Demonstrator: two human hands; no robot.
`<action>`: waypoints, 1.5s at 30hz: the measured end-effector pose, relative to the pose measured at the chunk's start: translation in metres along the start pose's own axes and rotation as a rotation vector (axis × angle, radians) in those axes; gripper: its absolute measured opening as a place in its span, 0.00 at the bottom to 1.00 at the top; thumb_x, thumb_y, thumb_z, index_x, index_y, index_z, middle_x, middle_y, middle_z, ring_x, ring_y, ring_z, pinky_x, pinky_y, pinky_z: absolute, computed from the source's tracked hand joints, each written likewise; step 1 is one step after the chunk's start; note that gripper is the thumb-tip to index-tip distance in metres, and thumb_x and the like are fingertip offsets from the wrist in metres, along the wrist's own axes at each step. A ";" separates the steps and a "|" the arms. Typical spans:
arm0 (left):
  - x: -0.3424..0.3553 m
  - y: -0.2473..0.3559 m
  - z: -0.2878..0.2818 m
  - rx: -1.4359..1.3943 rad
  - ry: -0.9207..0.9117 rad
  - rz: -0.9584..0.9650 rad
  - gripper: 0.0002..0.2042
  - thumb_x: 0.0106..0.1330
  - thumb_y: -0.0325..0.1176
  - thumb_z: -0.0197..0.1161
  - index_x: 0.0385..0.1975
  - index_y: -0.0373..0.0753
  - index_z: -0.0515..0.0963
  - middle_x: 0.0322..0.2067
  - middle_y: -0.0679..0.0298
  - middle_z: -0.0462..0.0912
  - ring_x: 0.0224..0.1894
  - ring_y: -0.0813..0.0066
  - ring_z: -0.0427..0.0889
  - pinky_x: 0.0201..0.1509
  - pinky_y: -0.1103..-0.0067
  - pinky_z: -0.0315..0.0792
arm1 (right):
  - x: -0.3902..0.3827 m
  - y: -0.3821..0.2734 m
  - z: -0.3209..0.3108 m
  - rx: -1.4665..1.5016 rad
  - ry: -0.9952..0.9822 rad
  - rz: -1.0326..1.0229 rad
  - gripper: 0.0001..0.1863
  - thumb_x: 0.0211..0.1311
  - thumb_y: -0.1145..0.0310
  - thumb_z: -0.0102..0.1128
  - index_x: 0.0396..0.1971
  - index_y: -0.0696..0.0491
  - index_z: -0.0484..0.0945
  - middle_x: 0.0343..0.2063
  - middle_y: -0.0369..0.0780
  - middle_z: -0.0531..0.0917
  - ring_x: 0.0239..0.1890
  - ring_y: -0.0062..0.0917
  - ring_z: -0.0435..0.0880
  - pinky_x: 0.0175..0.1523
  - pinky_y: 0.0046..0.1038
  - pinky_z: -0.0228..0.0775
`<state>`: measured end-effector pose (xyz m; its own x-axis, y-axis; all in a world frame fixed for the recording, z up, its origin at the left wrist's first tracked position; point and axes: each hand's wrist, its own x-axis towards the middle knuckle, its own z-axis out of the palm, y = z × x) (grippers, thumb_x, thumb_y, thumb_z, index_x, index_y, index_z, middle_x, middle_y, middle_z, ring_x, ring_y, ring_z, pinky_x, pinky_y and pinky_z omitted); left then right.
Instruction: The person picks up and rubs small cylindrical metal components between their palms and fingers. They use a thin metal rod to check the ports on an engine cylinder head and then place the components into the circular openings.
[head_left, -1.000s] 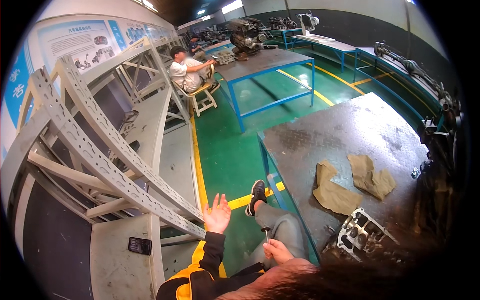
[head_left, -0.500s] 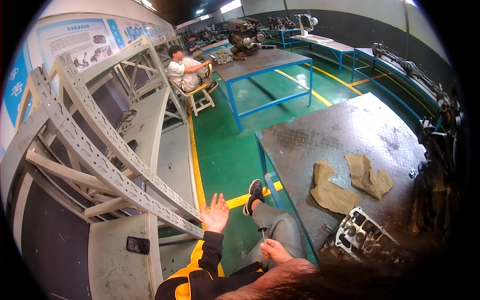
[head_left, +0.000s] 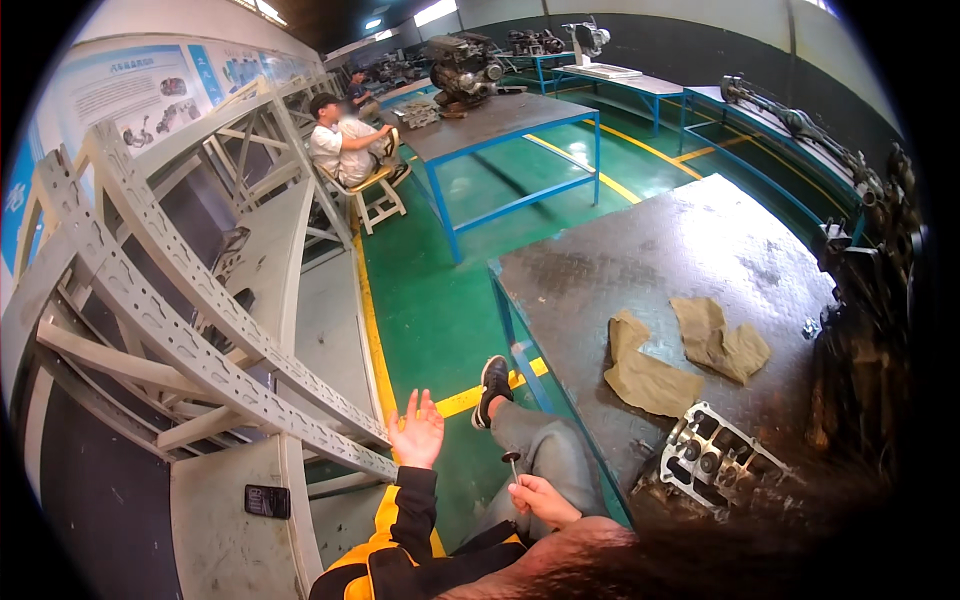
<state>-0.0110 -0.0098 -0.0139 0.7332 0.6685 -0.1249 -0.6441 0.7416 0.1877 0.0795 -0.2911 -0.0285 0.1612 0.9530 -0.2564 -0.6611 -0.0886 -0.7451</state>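
My right hand (head_left: 543, 499) pinches the thin stem of an engine valve (head_left: 513, 466), its dark round head pointing up, just above my thigh. My left hand (head_left: 417, 436) is raised over the floor beside the metal rack, palm up, fingers spread, holding nothing. On the steel-topped table (head_left: 570, 270) to my right lies a metal cylinder head (head_left: 697, 457) with round openings, its lower part lost in shadow. Beyond it rest two pieces of brown cloth or paper, one nearer (head_left: 645, 375) and one farther right (head_left: 722, 340).
A perforated grey rack (head_left: 200, 325) runs along my left, with a black phone (head_left: 267, 501) on its low shelf. Ahead, a person (head_left: 347, 145) sits on a wooden stool (head_left: 378, 195) by a blue-legged table (head_left: 500, 125) bearing an engine (head_left: 462, 68). Dark machinery stands at the far right.
The whole view has shifted slightly, so the surroundings appear a little farther left. Both hands keep nearly the same pose, the right still pinching the valve.
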 end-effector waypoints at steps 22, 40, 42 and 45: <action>0.064 0.037 0.057 0.004 -0.109 0.125 0.21 0.67 0.42 0.53 0.53 0.34 0.69 0.52 0.49 0.73 0.55 0.56 0.73 0.64 0.62 0.66 | 0.006 0.005 -0.001 -0.082 0.061 -0.032 0.14 0.72 0.63 0.55 0.26 0.50 0.67 0.21 0.29 0.69 0.24 0.14 0.66 0.31 0.18 0.59; -0.035 -0.001 0.086 0.350 -0.738 -0.060 0.25 0.71 0.46 0.54 0.62 0.40 0.65 0.54 0.55 0.74 0.49 0.62 0.76 0.52 0.68 0.70 | 0.008 0.021 -0.023 -0.030 -0.029 -0.016 0.10 0.73 0.63 0.53 0.34 0.52 0.74 0.25 0.28 0.73 0.27 0.12 0.68 0.34 0.17 0.61; -0.042 -0.004 0.085 0.426 -0.517 -0.016 0.24 0.71 0.48 0.54 0.60 0.40 0.67 0.53 0.56 0.75 0.51 0.63 0.76 0.54 0.69 0.70 | 0.002 0.010 -0.004 -0.233 -0.020 -0.049 0.10 0.74 0.63 0.51 0.40 0.55 0.76 0.27 0.29 0.73 0.29 0.12 0.69 0.36 0.16 0.63; -0.011 0.005 0.039 0.441 -0.219 0.001 0.24 0.70 0.48 0.55 0.59 0.40 0.67 0.54 0.56 0.75 0.54 0.63 0.75 0.57 0.68 0.70 | 0.009 0.010 0.002 -0.299 -0.129 -0.034 0.12 0.74 0.64 0.51 0.43 0.56 0.77 0.29 0.30 0.75 0.31 0.12 0.70 0.39 0.16 0.64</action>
<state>-0.0136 -0.0151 0.0269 0.7917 0.6063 0.0747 -0.5259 0.6142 0.5884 0.0734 -0.2834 -0.0369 0.0729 0.9841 -0.1622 -0.4092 -0.1188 -0.9047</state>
